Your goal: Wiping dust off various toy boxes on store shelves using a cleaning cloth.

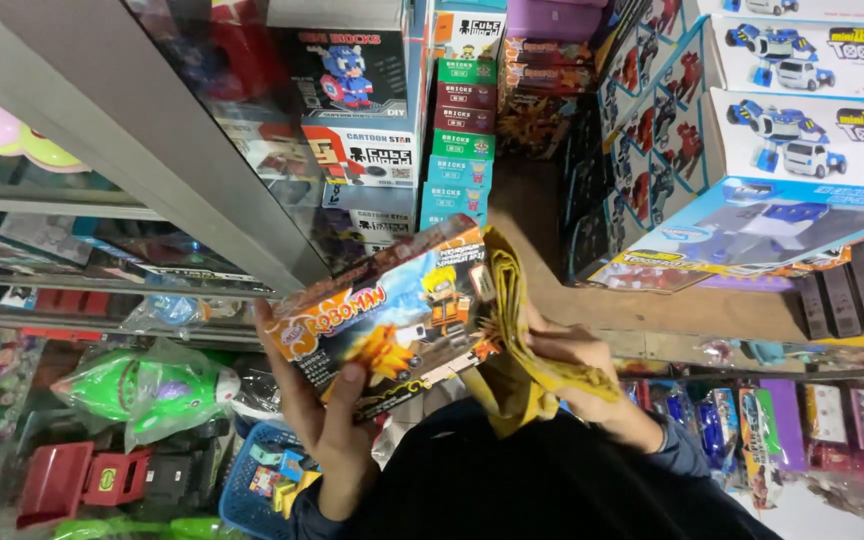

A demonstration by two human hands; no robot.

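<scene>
My left hand [324, 420] grips a flat toy box [392, 315] with orange lettering and a cartoon figure on its lid, thumb across the lid's lower part. My right hand [577, 370] holds a yellow cloth [517, 340] pressed against the box's right end. The cloth drapes down over my fingers and my dark clothing.
A glass cabinet with a grey metal frame [132, 140] stands at left, holding stacked small brick-toy boxes [462, 110]. Large robot-car toy boxes [782, 140] are stacked at right on a brown surface. A bagged green toy [142, 390], red toys and a blue basket [252, 490] lie below.
</scene>
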